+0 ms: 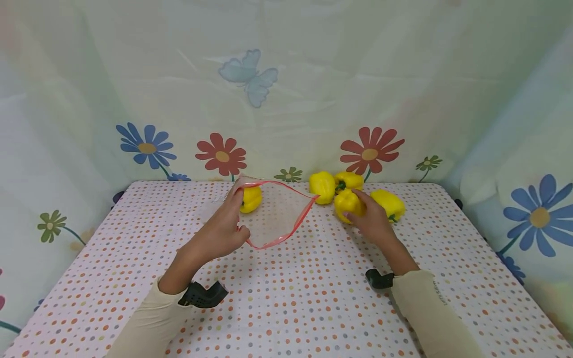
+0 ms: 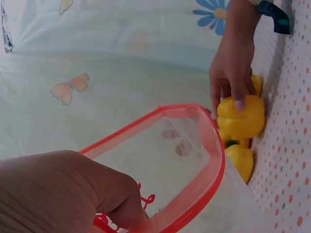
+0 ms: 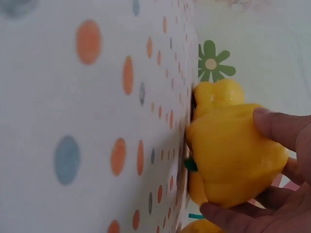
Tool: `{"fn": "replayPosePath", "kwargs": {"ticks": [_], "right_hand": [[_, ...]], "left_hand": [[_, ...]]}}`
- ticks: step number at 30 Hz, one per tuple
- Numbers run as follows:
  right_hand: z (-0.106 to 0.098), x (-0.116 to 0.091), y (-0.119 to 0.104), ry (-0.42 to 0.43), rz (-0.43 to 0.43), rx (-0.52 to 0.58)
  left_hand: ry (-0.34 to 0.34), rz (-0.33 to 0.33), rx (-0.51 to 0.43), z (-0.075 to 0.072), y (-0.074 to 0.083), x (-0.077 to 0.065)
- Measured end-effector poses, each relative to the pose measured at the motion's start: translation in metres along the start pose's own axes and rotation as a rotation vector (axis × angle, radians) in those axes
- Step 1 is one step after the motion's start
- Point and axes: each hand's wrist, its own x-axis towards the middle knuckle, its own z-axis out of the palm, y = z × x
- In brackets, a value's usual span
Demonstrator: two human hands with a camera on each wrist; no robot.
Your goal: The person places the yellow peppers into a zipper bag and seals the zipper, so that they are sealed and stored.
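Observation:
My left hand [image 1: 222, 229] holds the rim of a clear plastic bag [image 1: 302, 219] with a red edge, its mouth spread wide. Around a yellow bell pepper [image 1: 346, 205] curl the fingers and thumb of my right hand [image 1: 375, 220]. The right wrist view shows this pepper [image 3: 233, 155] close up, its green stem turned to the tablecloth. Beside it are another yellow pepper [image 1: 322, 187], one behind [image 1: 351, 180] and one to the right [image 1: 388, 203]. Near my left fingers a further yellow pepper [image 1: 251, 200] shows; I cannot tell whether it is inside the bag or behind it.
A white tablecloth [image 1: 286, 303] with coloured dots covers the table. Behind and at both sides hangs a pale curtain [image 1: 313, 89] printed with flowers and a butterfly. Dark devices sit on my left wrist [image 1: 203, 295] and right wrist [image 1: 379, 279].

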Motion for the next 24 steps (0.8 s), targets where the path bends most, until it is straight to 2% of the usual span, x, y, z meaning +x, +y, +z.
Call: {"fn": "replayPosePath", "kwargs": {"ticks": [3,10,14,24], "right_hand": [[-0.002,-0.003,0.003,0.005,-0.008,0.013],[-0.006,-0.005,0.003,-0.001,-0.058,0.038],[-0.012,-0.006,0.002,-0.006,-0.073,0.033],[-0.028,-0.021,-0.026,0.002,-0.159,0.080]], "left_hand": [[0.005,0.018,0.002,0.001,0.000,0.001],[-0.006,0.002,-0.004,0.001,0.001,0.001],[-0.008,0.017,-0.014,0.003,0.002,0.002],[-0.005,-0.010,-0.007,0.001,0.002,0.001]]}}
